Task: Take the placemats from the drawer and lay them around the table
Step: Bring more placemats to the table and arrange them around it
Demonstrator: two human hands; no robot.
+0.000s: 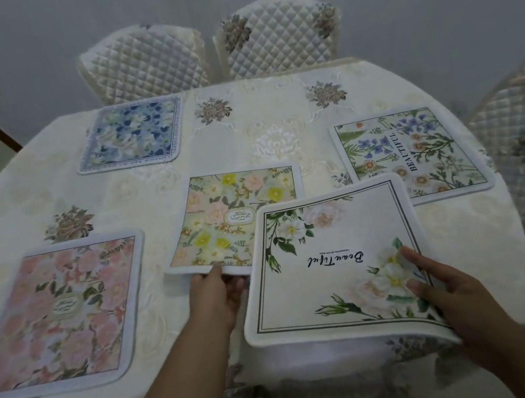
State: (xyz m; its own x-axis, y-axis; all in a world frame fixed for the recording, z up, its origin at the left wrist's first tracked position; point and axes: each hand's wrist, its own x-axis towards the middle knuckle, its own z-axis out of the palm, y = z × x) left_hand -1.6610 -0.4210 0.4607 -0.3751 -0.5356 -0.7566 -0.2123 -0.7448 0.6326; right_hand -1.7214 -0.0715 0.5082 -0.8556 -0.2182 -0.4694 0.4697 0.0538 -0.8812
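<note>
So the thing that matters here is the overlap — the white placemat (pixel 331 267) in the right hand (pixel 457 291) sits lifted over the near right corner of the yellow placemat (pixel 236 217), which the left hand (pixel 214 293) has by its near edge. Right thumb lies on top near the flowers at the mat's near right corner, the other fingers are hidden underneath, so it looks like a pinch. This mat tilts, far edge curling up, near edge hanging off the bench (pixel 242 125). Left hand's fingers are curled on the yellow mat's edge, thumb on top — that mat lies flat towards the middle.

Three more are already down: pink placemat (pixel 58 313) near left, blue placemat (pixel 132 135) far left, green placemat (pixel 413 152) on the right. My guess is the far right spot by the chairs (pixel 275 36) is still open, and the yellow one needs moving out first
</note>
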